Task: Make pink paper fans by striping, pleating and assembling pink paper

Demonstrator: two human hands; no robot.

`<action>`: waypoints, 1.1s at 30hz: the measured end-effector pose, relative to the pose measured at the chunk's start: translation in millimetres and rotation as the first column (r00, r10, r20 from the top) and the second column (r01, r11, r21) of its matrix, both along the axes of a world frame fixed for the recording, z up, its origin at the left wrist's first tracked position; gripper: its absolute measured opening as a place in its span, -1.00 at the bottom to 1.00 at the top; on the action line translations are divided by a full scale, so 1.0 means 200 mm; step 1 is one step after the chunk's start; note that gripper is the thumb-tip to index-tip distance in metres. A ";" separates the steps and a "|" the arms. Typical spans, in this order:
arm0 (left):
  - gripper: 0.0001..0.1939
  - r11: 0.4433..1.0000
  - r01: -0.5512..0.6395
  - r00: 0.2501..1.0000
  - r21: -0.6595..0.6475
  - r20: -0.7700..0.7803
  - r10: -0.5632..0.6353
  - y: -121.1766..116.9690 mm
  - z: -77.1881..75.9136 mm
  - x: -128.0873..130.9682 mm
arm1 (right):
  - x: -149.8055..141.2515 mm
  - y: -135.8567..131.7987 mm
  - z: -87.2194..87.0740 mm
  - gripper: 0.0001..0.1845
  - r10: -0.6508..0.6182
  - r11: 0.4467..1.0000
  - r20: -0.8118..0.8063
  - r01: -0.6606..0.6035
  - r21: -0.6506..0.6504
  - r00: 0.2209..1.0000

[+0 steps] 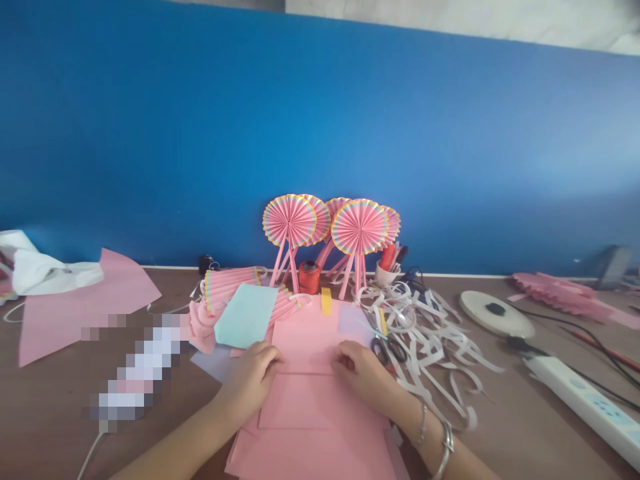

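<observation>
Head cam: hands (251, 373) (364, 375) touch pink ppr (304, 341) (opp. sides).

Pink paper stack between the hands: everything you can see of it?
The pink paper stack lies on the brown table: plain, matte-looking, straight-edged sheets overlapping out of line. The left hand and right hand are at its sides, fingers curled; whether they pinch a sheet is unclear. Between them a line, crease or edge, crosses it. A yellow strip lies at its far end; the frame cuts off the stack's near end.

Pink sheets (310, 457) cropped below, left-side object (140, 373) pixelated
</observation>
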State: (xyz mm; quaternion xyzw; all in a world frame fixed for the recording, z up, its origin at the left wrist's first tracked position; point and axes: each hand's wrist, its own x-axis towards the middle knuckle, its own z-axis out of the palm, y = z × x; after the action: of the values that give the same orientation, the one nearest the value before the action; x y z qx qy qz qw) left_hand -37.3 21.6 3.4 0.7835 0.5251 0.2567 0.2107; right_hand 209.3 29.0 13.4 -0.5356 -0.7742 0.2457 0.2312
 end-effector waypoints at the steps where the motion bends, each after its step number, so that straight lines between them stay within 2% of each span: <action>1: -0.82 1.000 0.002 1.000 0.000 -0.007 -0.002 0.00 0.00 0.00 | 0.00 0.00 0.00 -0.87 0.000 1.000 0.004 0.000 0.004 1.000; 9: -0.82 0.999 0.029 0.995 0.034 -0.102 -0.025 -0.01 0.02 0.01 | 0.00 0.00 -0.02 -0.85 0.021 0.999 0.033 -0.022 0.027 0.999; 13: -0.71 0.989 0.081 0.958 0.121 -0.283 -0.044 -0.03 0.02 0.02 | -0.01 -0.02 0.00 -0.84 0.030 0.995 0.119 -0.040 0.088 0.992; 15: -0.59 0.969 0.139 0.924 0.203 -0.378 -0.053 -0.03 0.01 0.03 | -0.02 -0.03 0.01 -0.73 0.063 0.984 0.188 -0.092 0.151 0.980; 17: -0.51 0.930 0.231 0.892 0.286 -0.445 -0.085 -0.04 0.00 0.04 | -0.03 -0.05 0.02 -0.63 0.137 0.960 0.284 -0.198 0.196 0.949; 20: -0.55 0.869 0.355 0.849 0.344 -0.508 -0.146 -0.04 0.00 0.04 | -0.04 -0.05 0.02 -0.60 0.246 0.915 0.397 -0.347 0.207 0.884; 22: -0.61 0.854 0.382 0.838 0.353 -0.523 -0.158 -0.03 0.00 0.04 | -0.04 -0.05 0.03 -0.64 0.270 0.904 0.420 -0.378 0.200 0.867; 26: -0.76 0.875 0.315 0.864 0.369 -0.493 -0.103 -0.02 0.00 0.00 | 0.00 -0.05 0.06 -0.73 0.246 0.919 0.437 -0.351 0.178 0.865; 30: -0.66 0.868 0.183 0.936 0.461 -0.353 -0.010 -0.02 0.01 -0.03 | 0.02 -0.05 0.07 -0.69 0.239 0.928 0.434 -0.337 0.162 0.868; 33: -0.61 0.841 0.084 0.985 0.535 -0.173 0.011 -0.05 0.04 -0.02 | 0.02 -0.05 0.04 -0.65 0.223 0.940 0.322 -0.290 0.178 0.920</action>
State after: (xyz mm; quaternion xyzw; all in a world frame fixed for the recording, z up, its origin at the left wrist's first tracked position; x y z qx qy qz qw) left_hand -41.8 12.1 10.6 0.8398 0.4325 0.3228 -0.0590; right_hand 213.2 20.0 22.3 -0.4306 -0.8863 0.1027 0.1364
